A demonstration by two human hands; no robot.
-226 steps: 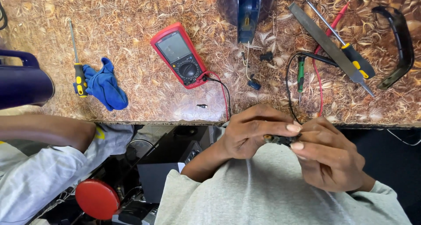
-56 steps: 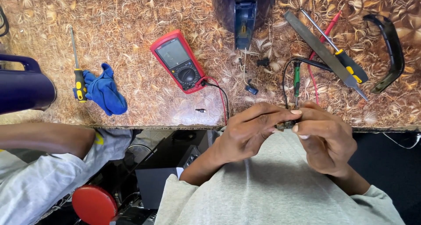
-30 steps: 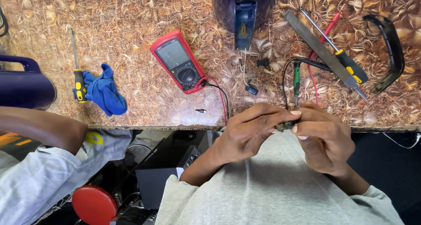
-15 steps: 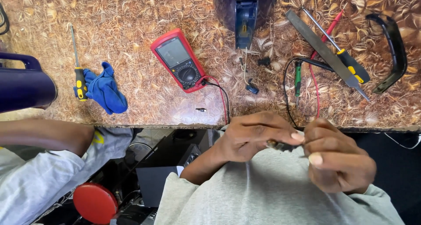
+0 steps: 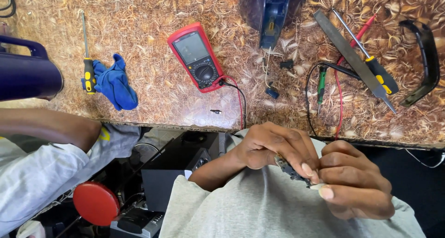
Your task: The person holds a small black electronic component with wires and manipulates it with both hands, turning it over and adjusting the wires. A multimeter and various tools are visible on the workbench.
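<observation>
A small dark part (image 5: 293, 169) is pinched between the curled fingers of the left hand (image 5: 273, 147) and the right hand (image 5: 354, 187), held close together below the table (image 5: 139, 43) edge.

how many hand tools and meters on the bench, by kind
Screwdrivers: 2, one by the blue cloth, one beside the file
Flat metal file: 1
Red multimeter: 1
Green-handled probe: 1
Total: 5
Both hands, left hand and right hand, pinch a small dark part below the bench edge.
</observation>
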